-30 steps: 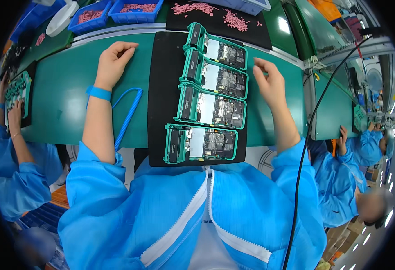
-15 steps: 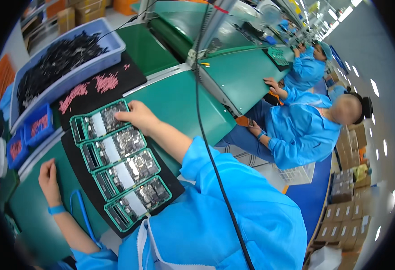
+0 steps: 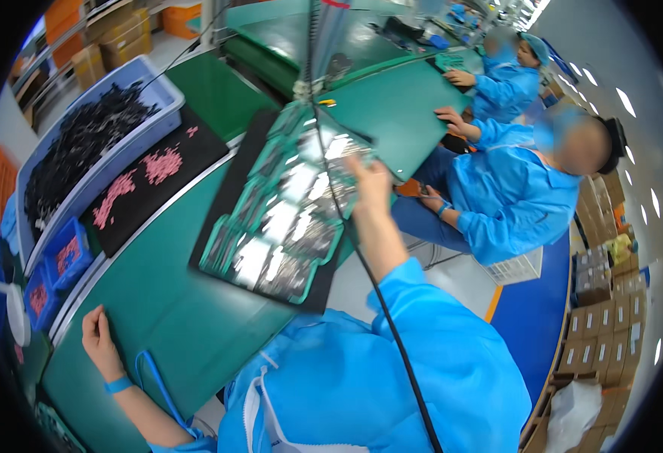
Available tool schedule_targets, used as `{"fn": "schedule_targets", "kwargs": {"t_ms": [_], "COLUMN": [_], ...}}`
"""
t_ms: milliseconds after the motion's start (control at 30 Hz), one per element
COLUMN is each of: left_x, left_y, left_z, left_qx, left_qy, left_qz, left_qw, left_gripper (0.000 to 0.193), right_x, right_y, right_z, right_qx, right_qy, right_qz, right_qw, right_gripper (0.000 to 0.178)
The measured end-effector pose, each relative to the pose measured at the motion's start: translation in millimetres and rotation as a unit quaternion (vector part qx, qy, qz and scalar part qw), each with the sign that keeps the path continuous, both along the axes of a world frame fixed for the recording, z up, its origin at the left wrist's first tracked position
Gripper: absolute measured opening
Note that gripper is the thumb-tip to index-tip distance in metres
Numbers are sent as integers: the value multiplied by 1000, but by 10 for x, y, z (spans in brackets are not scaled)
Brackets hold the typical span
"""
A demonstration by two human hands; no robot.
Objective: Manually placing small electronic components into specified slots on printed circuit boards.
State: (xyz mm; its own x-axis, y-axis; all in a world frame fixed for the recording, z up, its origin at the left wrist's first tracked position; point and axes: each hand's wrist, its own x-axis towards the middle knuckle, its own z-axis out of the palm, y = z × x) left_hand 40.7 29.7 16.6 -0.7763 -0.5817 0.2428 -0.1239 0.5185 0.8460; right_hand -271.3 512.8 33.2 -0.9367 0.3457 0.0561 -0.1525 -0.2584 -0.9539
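A green frame of circuit boards (image 3: pixel 293 219) lies on a black mat (image 3: pixel 218 219), turned at a slant over the green table and blurred by motion. My right hand (image 3: pixel 370 185) grips its right edge, with the fingers laid over the boards. Beside the table's left part, my left hand (image 3: pixel 101 343) is held low with nothing in it, its fingers loosely bent and apart. A blue wristband (image 3: pixel 118 384) circles that wrist, and a blue coiled cord (image 3: pixel 157 385) runs next to it. A black cable hangs across the view in front of the boards.
A blue-grey bin (image 3: pixel 169 102) of black parts stands at the far left. Pink pieces (image 3: pixel 163 164) lie on another black mat, with small blue bins (image 3: pixel 71 253) beside it. Two co-workers in blue sit to the right (image 3: pixel 513 196). Cartons (image 3: pixel 592 340) are stacked at the far right.
The boards and their mat have shifted right and away and turned, moved along with my right hand. My left hand holds nothing and appears little changed.
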Motion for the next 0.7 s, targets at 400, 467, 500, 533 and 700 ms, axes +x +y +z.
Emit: {"fn": "schedule_targets", "kwargs": {"t_ms": [400,467,500,533,700], "left_x": [-127,-78,-59,-7,-127], "left_y": [138,143,146,148,237], "left_z": [85,92,95,101,104], "left_qx": [-19,-29,-39,-52,-122], "left_qy": [-3,0,6,10,5], "left_qz": [21,32,34,45,69], "left_qw": [1000,999,999,998,990], "left_gripper": [13,13,12,12,11], "right_x": [-1127,-1148,-1129,-1061,-108], "right_y": [1507,1492,1436,1335,592], "right_z": [-148,-221,-239,-269,-73], "right_qx": [107,197,224,261,606], "right_qy": [13,-41,-37,20,178], "right_qz": [-249,-275,-275,-244,-155], "right_qw": [962,940,934,934,759], "right_gripper": [31,40,42,43,61]}}
